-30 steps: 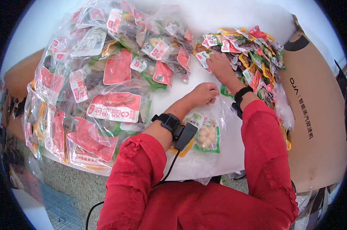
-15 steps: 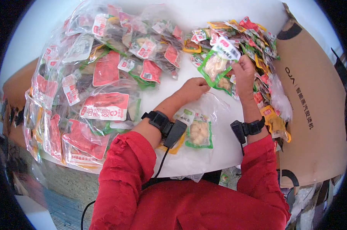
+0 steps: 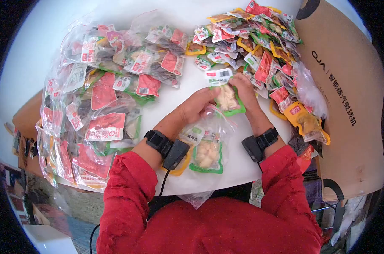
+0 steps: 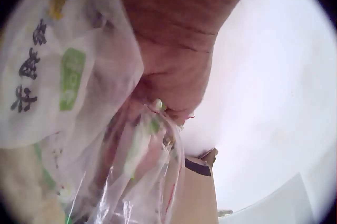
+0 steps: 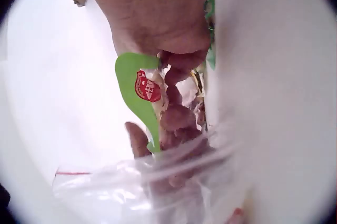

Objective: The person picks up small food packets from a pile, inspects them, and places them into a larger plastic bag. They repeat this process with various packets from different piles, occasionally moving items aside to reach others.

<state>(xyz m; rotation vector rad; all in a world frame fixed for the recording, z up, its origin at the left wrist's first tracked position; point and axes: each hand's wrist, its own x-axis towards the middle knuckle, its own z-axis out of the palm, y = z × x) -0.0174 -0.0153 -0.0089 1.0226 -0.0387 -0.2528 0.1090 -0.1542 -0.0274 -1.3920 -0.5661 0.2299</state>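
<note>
A green-edged food packet [image 3: 228,99] with a white top label and pale pieces inside is held between both hands above the white table. My left hand [image 3: 199,103] pinches its left side, thumb across the front. My right hand [image 3: 245,89] grips its right edge. In the right wrist view, the packet's green back with a red logo [image 5: 148,87] shows beside the fingers. A clear zip bag [image 3: 228,127] hangs open just below the left hand. Inside it show another green-edged packet [image 3: 206,154] and a yellow-edged one [image 3: 181,165]. The bag's plastic [image 4: 113,197] covers part of the left wrist view.
Filled clear bags of packets [image 3: 107,127] are heaped on the left of the white table [image 3: 242,156]. A pile of loose packets [image 3: 259,51] lies at the back right, with a yellow packet [image 3: 306,120] nearer. A large cardboard box [image 3: 344,110] stands along the right edge.
My right hand reached into the loose pile, lifted the green-edged packet and brought it left and nearer. The left hand has moved from the bag's mouth to the packet.
</note>
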